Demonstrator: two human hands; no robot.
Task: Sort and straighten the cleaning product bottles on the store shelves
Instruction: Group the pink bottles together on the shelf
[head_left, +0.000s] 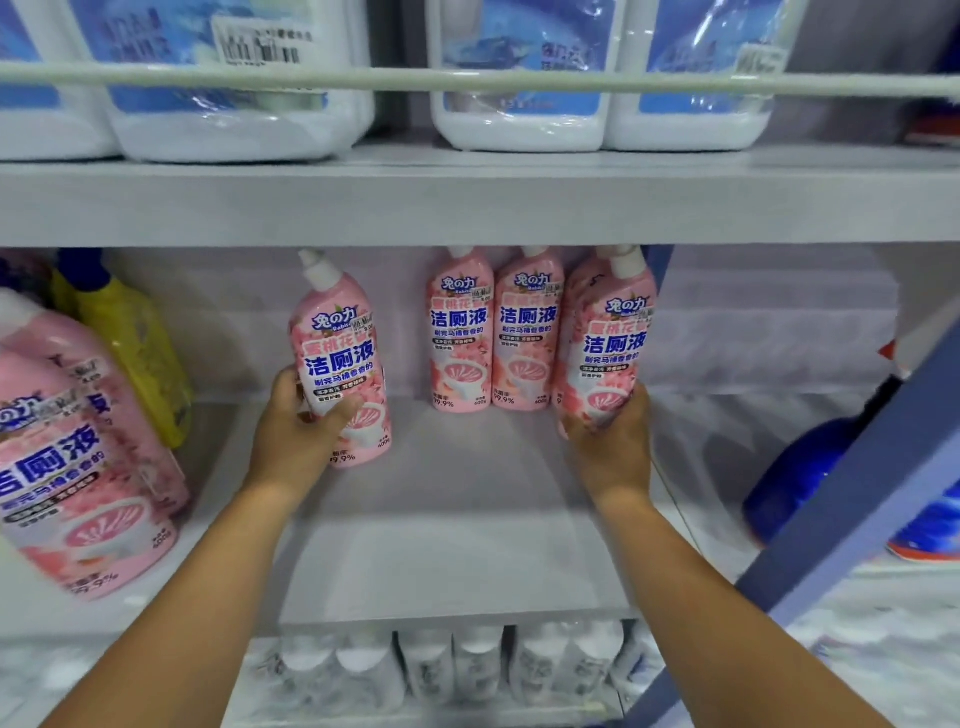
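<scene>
Fingers of left hand (298, 415) and right hand (610, 434) grasp glossy pink plastic bottles (340, 358) low; likely slippery, top-heavy; grip mid-body.

1. Pink bottles are borne by the middle shelf (457, 519): two (460, 332) at the back, side by side, and a large blurred one (78, 467) at the front left.
2. A yellow bottle (135, 343) is stood behind it.
3. White jugs (234, 104) are carried by the upper shelf (467, 202).

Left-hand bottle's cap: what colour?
White, on the pink bottle the left hand holds; head view.
</scene>
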